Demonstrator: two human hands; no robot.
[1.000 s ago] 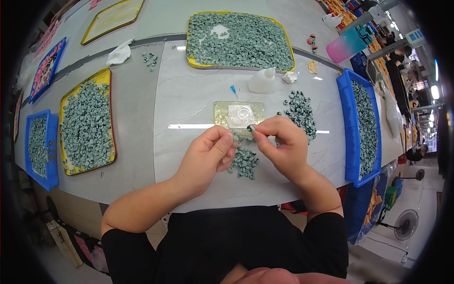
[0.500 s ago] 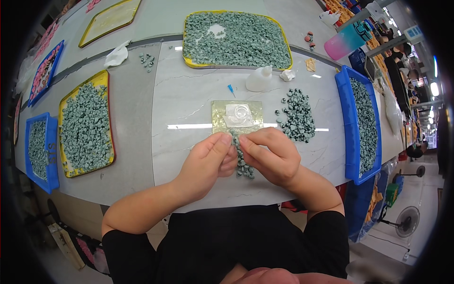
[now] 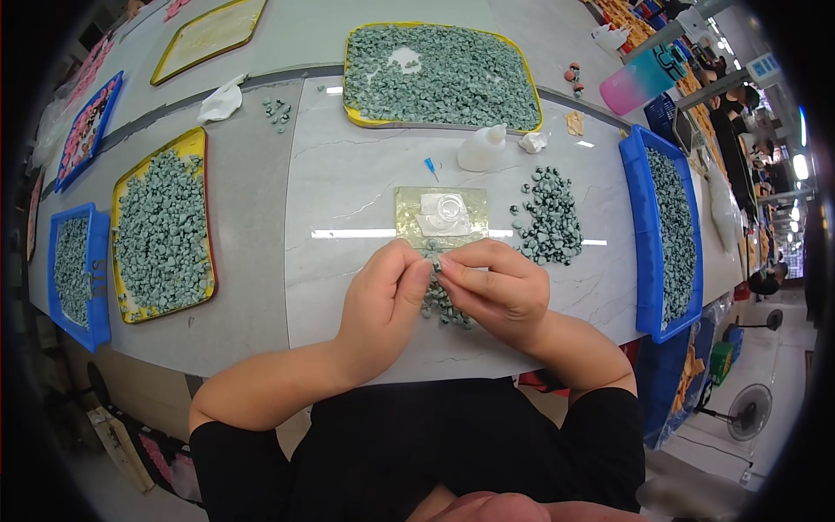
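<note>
My left hand (image 3: pixel 383 291) and my right hand (image 3: pixel 496 287) meet fingertip to fingertip above the table, just on my side of a yellowish translucent pad (image 3: pixel 442 217). Between their pinched fingers is a small grey-green piece (image 3: pixel 436 262), mostly hidden by the fingertips. Below the hands lies a small pile of similar green pieces (image 3: pixel 448 309), partly covered by them. On the pad rests a whitish sheet with a clear round dish (image 3: pixel 450 208) on top. To the right of the pad spreads a pile of dark-and-green pieces (image 3: pixel 551 217).
Beyond the pad are a white squeeze bottle (image 3: pixel 482 150), a blue dispensing tip (image 3: pixel 431 168) and crumpled tissue (image 3: pixel 533 143). A yellow-rimmed tray (image 3: pixel 444 126) of green pieces stands at the back. Another yellow tray (image 3: pixel 211 252) and blue bins (image 3: pixel 639 235) flank me. A pink-and-teal bottle (image 3: pixel 639 81) stands far right.
My left hand has turned more upright, its fingers folded behind the thumb. Both hands stay together at the small piece. The whole view has shifted slightly.
</note>
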